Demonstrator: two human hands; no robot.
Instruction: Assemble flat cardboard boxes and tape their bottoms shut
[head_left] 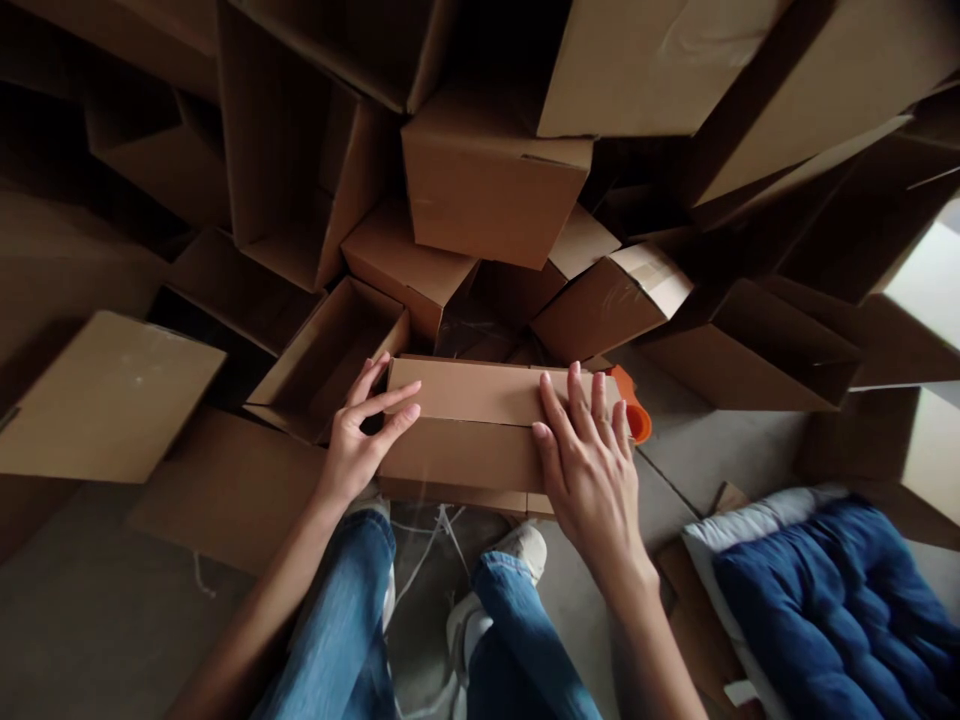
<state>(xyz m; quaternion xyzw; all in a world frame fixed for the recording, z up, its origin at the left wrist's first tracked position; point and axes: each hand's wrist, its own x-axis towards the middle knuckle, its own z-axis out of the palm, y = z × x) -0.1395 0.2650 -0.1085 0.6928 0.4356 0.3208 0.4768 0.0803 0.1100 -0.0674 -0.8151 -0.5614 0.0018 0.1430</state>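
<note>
- At the bottom centre of the frame I see my knees in blue jeans (352, 620) and pale shoes (525, 548) on the grey floor (90, 610).
- A blue cushion (840, 600) lies at lower right.
- My left hand (358, 440) touches the left end of a small cardboard box (465, 420) at frame centre, fingers spread, clasping nothing.
- My right hand (589, 460) lies flat on the box's right end, fingers extended, its grip open too.
- An orange tape dispenser (632, 405) pokes out just beyond those fingers.
- Across the upper frame, a heap of cardboard boxes (487, 170) is piled up, one open box (330, 355) just left of centre.
</note>
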